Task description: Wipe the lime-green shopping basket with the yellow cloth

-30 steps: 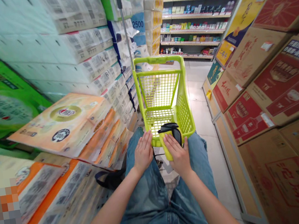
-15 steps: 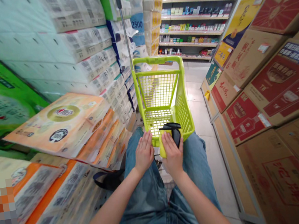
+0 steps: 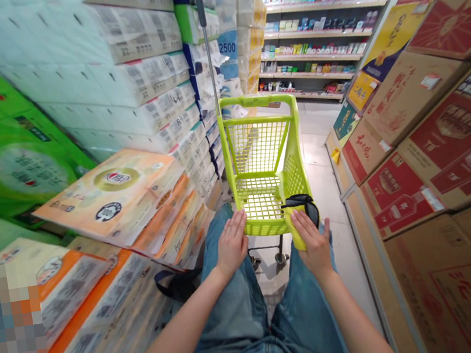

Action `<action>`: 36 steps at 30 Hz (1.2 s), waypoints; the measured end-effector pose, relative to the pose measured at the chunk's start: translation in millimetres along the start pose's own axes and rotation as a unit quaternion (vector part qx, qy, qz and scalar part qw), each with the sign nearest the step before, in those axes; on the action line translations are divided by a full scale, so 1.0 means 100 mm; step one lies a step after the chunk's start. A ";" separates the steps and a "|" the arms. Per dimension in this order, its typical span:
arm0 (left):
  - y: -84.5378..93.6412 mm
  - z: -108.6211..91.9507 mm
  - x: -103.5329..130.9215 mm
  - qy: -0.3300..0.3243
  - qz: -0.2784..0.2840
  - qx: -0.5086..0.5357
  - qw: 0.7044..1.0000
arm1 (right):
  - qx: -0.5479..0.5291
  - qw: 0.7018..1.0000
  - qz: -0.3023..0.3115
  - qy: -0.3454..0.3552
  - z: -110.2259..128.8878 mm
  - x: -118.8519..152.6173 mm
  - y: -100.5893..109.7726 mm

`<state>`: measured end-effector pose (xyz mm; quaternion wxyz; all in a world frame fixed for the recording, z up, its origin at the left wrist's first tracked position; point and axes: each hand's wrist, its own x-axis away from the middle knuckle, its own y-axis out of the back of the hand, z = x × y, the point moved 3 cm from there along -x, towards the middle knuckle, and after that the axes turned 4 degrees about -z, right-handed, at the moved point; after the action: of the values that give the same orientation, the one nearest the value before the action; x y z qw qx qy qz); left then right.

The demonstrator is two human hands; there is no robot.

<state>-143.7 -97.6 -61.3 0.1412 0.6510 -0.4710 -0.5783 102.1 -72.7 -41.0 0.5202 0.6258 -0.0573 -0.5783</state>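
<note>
A lime-green plastic shopping cart [image 3: 273,230] with a grid basket stands between my knees. My left hand [image 3: 233,243] lies at the basket's near left corner, its fingers stretched out and touching the edge, with nothing in it. My right hand [image 3: 315,241] is closed over a yellow cloth [image 3: 296,238] at the near right corner. Black material [image 3: 310,208] sticks out beyond the fingers; whether it is part of the cloth, I cannot tell. The palm side of both hands is hidden.
Stacked tissue packs [image 3: 153,71] rise on the left, with orange-topped packs [image 3: 109,189] close to my left knee. Cardboard cartons [image 3: 450,162] line the right side. Shelves of small boxes [image 3: 312,41] stand at the back. A thin pole [image 3: 208,56] rises beside the cart.
My right hand and the yellow cloth have moved right along the basket's near edge to its corner. My left hand stays at the left corner. The whole view has shifted slightly.
</note>
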 end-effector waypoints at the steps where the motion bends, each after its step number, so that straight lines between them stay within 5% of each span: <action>1: -0.01 0.00 0.00 0.001 -0.002 0.002 1.000 | 0.006 1.000 -0.008 -0.010 -0.08 0.01 0.02; 5: -0.04 -0.02 0.01 0.009 -0.008 0.010 1.000 | 0.027 0.996 -0.049 -0.065 -0.02 0.01 -0.01; 12: -0.02 -0.02 0.03 0.020 -0.008 0.031 0.999 | -0.046 0.999 -0.013 -0.022 1.03 -0.23 -0.43; 15: 0.01 0.00 0.04 0.017 -0.006 0.033 0.999 | -0.065 0.998 0.006 -0.008 1.17 -0.31 -0.47; 18: 0.02 0.01 0.03 0.020 -0.010 0.026 0.999 | -0.067 0.997 0.025 0.031 0.96 -0.25 -0.36; 24: -0.02 0.00 0.02 0.015 -0.008 0.023 1.000 | -0.018 1.000 -0.016 0.010 0.01 0.04 0.04; 27: -0.05 -0.03 0.01 0.021 -0.012 0.027 0.999 | -0.003 0.999 -0.048 -0.026 -0.11 0.08 0.07; 30: -0.06 -0.06 0.01 0.035 -0.025 0.032 0.999 | 0.016 0.993 -0.079 -0.084 0.21 0.03 -0.07; 36: -0.02 -0.06 0.03 0.037 -0.018 0.035 0.999 | -0.064 0.997 -0.035 -0.028 1.15 -0.21 -0.48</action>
<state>-137.4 -100.9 -62.4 0.1252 0.6851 -0.4734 -0.5393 -20.1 -103.5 -37.5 0.5367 0.5766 -0.0131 -0.6159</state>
